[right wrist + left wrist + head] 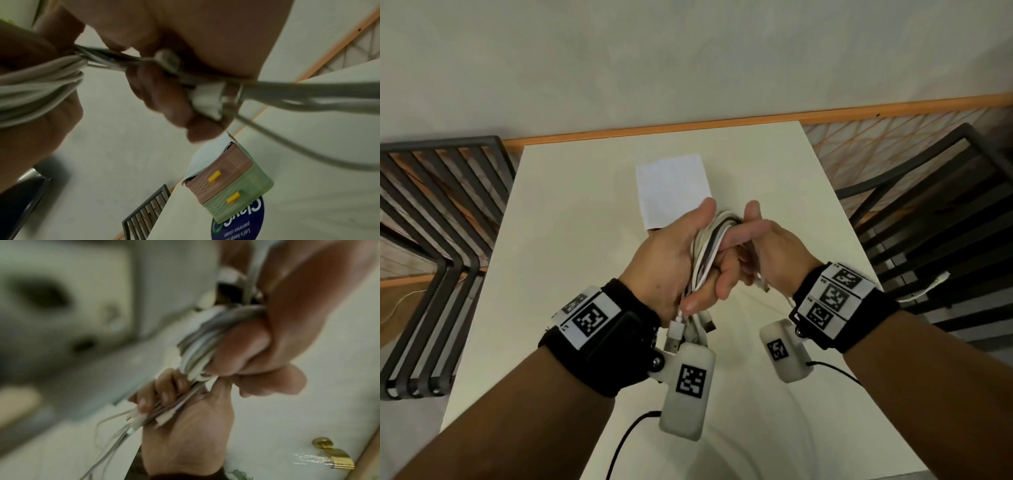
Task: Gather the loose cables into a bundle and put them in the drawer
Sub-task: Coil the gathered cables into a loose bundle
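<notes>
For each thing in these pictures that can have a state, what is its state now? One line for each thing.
cable bundle: gathered in loops, held above the table, plug ends hanging loose.
left hand: grips the bundle.
right hand: grips the bundle from the other side.
upper drawer: closed.
lower drawer: closed.
</notes>
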A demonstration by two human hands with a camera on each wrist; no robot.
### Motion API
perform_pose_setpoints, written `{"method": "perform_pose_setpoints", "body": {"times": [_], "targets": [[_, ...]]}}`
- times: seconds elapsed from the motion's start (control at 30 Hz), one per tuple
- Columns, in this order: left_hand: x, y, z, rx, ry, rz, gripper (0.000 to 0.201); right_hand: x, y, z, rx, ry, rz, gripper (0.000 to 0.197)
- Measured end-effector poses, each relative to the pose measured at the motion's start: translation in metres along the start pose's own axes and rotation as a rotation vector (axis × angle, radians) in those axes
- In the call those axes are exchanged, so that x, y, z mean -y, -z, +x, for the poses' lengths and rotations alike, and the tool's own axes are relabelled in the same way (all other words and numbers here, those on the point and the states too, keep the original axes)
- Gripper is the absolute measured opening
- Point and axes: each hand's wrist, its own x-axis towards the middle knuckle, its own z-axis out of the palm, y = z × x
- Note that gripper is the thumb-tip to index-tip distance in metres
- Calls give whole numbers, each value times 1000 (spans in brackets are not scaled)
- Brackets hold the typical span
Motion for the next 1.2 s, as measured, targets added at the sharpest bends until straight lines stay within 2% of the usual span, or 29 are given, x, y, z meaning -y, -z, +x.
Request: {"method": "perform_pose_setpoints", "body": {"times": [0.07,0.17,0.37,0.5,0.57,0.67,0.73,0.8,0.87,0.93,1.03,1.1,1.2], "targets": [[3,2,2,-85,-2,45,65,6,4,4,-33,24,0,70],[3,6,2,-175,-32,61,61,14,5,11,22,95,217,46],[-2,8,-1,-151,-21,51,65,19,-4,13,95,81,216,74],[6,-5,-2,-22,-58,76,77,27,-12,17,-98,98,44,71],[12,-9,-2,19,-141,87,67,23,-18,23,-118,47,154,65],[11,-7,0,-90,-192,78,70,10,-28,22,-97,37,77,21],[8,-3,2,-131,-211,57,70,2,-35,15,-111,-13,56,36],[7,1,3,-170,-232,45,71,0,-43,9,-63,12,85,37],[4,3,4,-196,-246,38,73,2,-50,5,-4,-16,75,22],[3,4,6,-206,-238,51,76,3,-52,3,37,-27,0,24],[4,13,9,-282,-225,144,80,5,-53,-2,210,-18,-92,18],[8,18,10,-363,-223,219,83,5,-52,-2,297,-86,-127,26],[17,19,14,-480,-243,236,81,2,-48,0,368,-201,-85,28]]}}
